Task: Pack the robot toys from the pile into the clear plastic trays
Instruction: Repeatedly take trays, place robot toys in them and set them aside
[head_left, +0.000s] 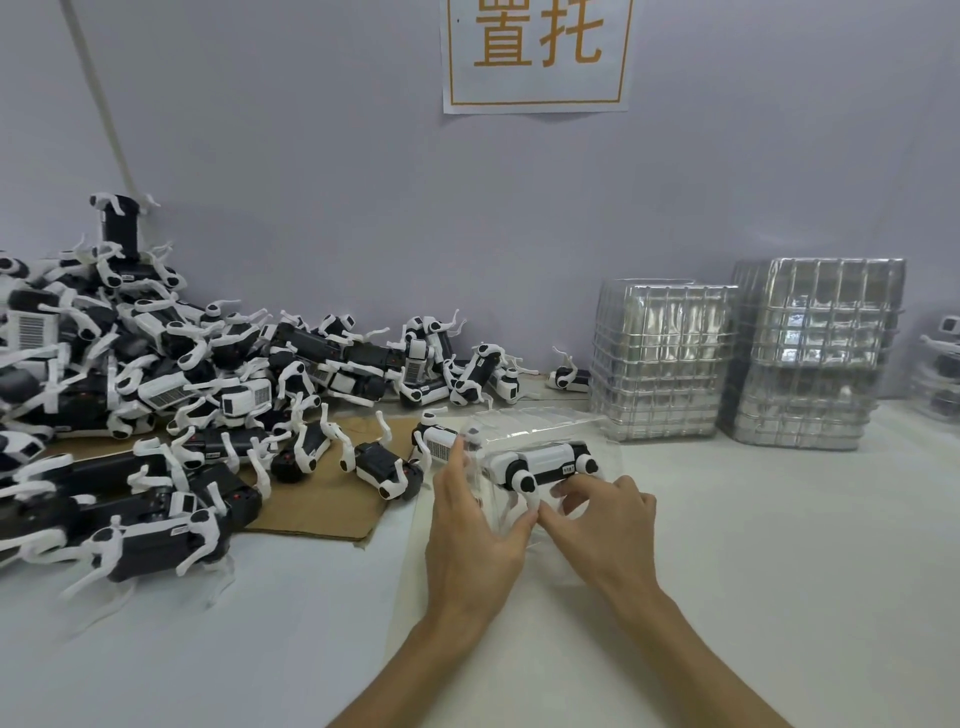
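While the robot toy (543, 462) lies in the clear tray (524, 418) at centre frame, the left hand (467, 525) steadies that tray, fingers nearly straight along its left wall, thumb hooked on the near edge; the right hand (602, 519) is curled, seemingly pinching a thin white leg; the toy looks light, hard and glossy, its legs slender and probably snappable, so the boxy body is the safer hold; the tray is thin, flexible film; the pile (156, 395) fills the left.
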